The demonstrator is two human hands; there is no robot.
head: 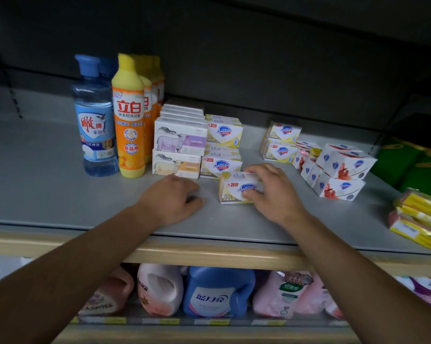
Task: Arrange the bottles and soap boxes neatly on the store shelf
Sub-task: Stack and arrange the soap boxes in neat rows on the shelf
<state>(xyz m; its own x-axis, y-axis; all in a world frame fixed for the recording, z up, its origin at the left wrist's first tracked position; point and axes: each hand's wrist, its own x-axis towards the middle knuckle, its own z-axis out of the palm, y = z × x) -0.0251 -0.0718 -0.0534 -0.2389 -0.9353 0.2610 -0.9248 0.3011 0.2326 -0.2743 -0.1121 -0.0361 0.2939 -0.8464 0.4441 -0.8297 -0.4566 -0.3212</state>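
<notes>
On the grey shelf point(48, 189), my right hand point(274, 192) grips a yellow-and-white soap box point(234, 187) lying flat in front of a stack of matching yellow soap boxes point(223, 147). My left hand point(174, 199) rests on the shelf with curled fingers, holding nothing that I can see, just before the sheep-printed soap boxes point(179, 152). At the left stand a blue bottle point(95, 120) and yellow-orange dish soap bottles point(129, 120). Further right sit two more yellow soap boxes point(280, 145) and a loose pile of red-and-white soap boxes point(338, 170).
Yellow packets point(417, 219) lie at the shelf's right edge, with green packs point(412, 165) behind them. Below the wooden shelf lip point(209, 254), pink and blue detergent jugs point(217, 291) fill the lower shelf. The shelf's back wall is dark.
</notes>
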